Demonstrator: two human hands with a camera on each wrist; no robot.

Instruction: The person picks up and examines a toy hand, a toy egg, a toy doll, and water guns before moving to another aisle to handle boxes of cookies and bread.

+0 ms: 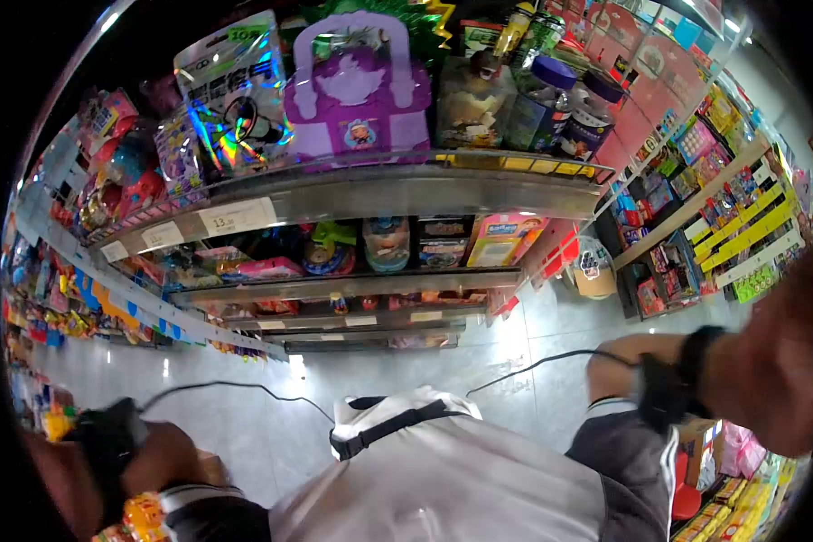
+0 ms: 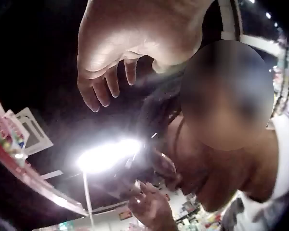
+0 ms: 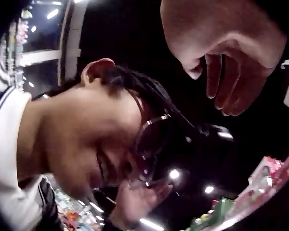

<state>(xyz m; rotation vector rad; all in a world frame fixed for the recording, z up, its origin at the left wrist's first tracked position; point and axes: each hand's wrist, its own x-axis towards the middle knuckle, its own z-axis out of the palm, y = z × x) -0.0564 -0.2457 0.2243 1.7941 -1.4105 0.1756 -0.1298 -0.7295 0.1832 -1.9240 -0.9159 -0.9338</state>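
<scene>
Both of the person's hands are raised to either side of the head. In the left wrist view the left hand [image 2: 139, 36] hangs palm toward the camera, fingers loosely bent, with nothing in it. The right hand [image 3: 226, 41] shows in its own wrist view with relaxed fingers drooping and nothing held. In the head view the right hand [image 1: 772, 361] is blurred at the far right edge, and the left hand [image 1: 59, 483] is cut off at the lower left. A black strapped device [image 1: 664, 388] sits on the right wrist, another [image 1: 108, 447] on the left.
Ahead stands a store shelf [image 1: 406, 200] of toys. On its top level are a purple handled case [image 1: 384, 131], a shiny silver bag [image 1: 235, 86] and several clear jars. Thin black cables [image 1: 235, 384] run from the wrists to a waist strap [image 1: 397, 425]. More racks [image 1: 696, 199] stand right.
</scene>
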